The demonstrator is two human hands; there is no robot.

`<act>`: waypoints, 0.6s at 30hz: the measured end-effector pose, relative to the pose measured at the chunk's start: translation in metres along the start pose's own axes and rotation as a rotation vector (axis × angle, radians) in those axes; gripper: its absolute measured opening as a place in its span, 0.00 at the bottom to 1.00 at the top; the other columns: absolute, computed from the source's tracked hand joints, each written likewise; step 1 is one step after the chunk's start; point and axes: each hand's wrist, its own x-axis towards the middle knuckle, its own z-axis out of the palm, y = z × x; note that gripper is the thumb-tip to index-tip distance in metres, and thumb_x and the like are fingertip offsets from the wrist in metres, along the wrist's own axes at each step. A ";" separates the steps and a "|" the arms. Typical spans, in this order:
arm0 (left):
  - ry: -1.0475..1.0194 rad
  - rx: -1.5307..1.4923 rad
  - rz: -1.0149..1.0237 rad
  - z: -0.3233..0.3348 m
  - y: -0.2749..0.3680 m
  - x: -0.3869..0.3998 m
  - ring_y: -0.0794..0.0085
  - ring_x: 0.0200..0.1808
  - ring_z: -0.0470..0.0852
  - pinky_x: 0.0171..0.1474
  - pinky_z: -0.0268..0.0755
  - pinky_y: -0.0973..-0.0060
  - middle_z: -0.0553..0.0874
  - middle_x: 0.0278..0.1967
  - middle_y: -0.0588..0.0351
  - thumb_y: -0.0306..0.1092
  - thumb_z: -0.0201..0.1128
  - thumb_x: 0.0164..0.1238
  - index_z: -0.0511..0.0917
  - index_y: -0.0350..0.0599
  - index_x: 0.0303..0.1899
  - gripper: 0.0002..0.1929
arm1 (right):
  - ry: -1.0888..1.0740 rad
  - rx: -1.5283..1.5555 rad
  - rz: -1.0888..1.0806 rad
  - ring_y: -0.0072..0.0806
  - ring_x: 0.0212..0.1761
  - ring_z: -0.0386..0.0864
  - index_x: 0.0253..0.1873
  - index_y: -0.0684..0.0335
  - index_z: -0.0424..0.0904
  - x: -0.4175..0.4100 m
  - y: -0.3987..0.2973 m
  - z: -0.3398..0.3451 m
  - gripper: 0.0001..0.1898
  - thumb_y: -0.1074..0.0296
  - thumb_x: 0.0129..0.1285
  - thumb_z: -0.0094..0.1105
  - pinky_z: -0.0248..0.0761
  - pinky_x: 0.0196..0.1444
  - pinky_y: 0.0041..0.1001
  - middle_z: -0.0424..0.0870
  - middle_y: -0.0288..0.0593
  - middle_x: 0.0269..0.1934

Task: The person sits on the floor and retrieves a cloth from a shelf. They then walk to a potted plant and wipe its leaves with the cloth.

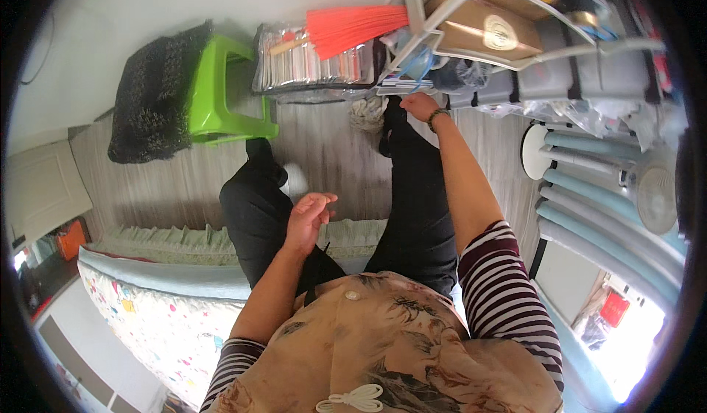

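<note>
My left hand point(310, 223) hovers above my left thigh, its fingers loosely curled, with nothing visible in it. My right hand point(421, 107) reaches low beside my right foot, near papers or thin books point(406, 83) at the bottom of a white metal rack point(411, 1). Whether its fingers grip anything cannot be made out. Blue string point(422, 65) hangs just above that hand. Left of my right foot lies a crumpled beige bundle point(367, 116), cloth or yarn. A blurred white object point(295, 178) is on the floor beside my left foot.
A green plastic stool point(212, 106) stands ahead left, a dark fuzzy cushion point(154, 98) against it. Beside it, a clear zip bag point(320, 84) of books or discs carries an orange-red pleated object point(353, 26). A cardboard box point(469, 29) is on the rack. Behind me is a bed point(160, 316).
</note>
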 end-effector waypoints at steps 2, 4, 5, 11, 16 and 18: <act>0.005 0.000 0.030 0.005 0.004 0.000 0.79 0.26 0.72 0.45 0.70 0.73 0.82 0.46 0.53 0.34 0.58 0.69 0.77 0.44 0.36 0.05 | -0.146 -0.334 -0.081 0.48 0.48 0.82 0.43 0.70 0.83 0.038 -0.010 0.022 0.15 0.71 0.62 0.45 0.75 0.50 0.42 0.83 0.58 0.43; 0.023 0.036 -0.001 0.008 0.008 -0.004 0.79 0.27 0.72 0.45 0.70 0.73 0.82 0.45 0.52 0.33 0.58 0.69 0.77 0.43 0.36 0.05 | -0.307 -0.429 -0.094 0.48 0.47 0.82 0.44 0.69 0.83 0.064 -0.016 0.051 0.15 0.70 0.63 0.44 0.75 0.51 0.41 0.83 0.58 0.45; 0.025 0.034 -0.013 0.008 0.010 -0.004 0.79 0.27 0.72 0.45 0.70 0.74 0.81 0.45 0.51 0.32 0.58 0.69 0.76 0.42 0.35 0.05 | -0.381 -0.472 -0.107 0.48 0.47 0.82 0.45 0.69 0.83 0.078 -0.019 0.067 0.16 0.70 0.63 0.44 0.75 0.52 0.41 0.83 0.57 0.46; 0.104 0.045 -0.127 -0.003 0.023 -0.014 0.78 0.32 0.75 0.34 0.70 0.80 0.80 0.45 0.50 0.29 0.58 0.68 0.77 0.40 0.34 0.04 | -0.520 -0.426 0.181 0.43 0.66 0.66 0.63 0.44 0.72 0.130 -0.013 0.163 0.21 0.65 0.66 0.45 0.66 0.64 0.38 0.58 0.47 0.71; 0.195 -0.028 -0.272 -0.005 0.024 -0.023 0.79 0.38 0.75 0.37 0.70 0.80 0.80 0.48 0.54 0.24 0.58 0.67 0.80 0.41 0.38 0.03 | -0.564 -0.355 0.191 0.46 0.65 0.68 0.66 0.52 0.69 0.172 0.023 0.225 0.25 0.61 0.62 0.49 0.64 0.66 0.38 0.64 0.50 0.67; 0.222 -0.049 -0.311 -0.002 0.018 -0.027 0.80 0.39 0.76 0.37 0.70 0.81 0.80 0.48 0.54 0.24 0.59 0.67 0.80 0.41 0.39 0.03 | -0.548 -0.302 0.192 0.46 0.63 0.71 0.64 0.55 0.71 0.174 0.029 0.247 0.25 0.58 0.61 0.51 0.65 0.64 0.38 0.69 0.52 0.63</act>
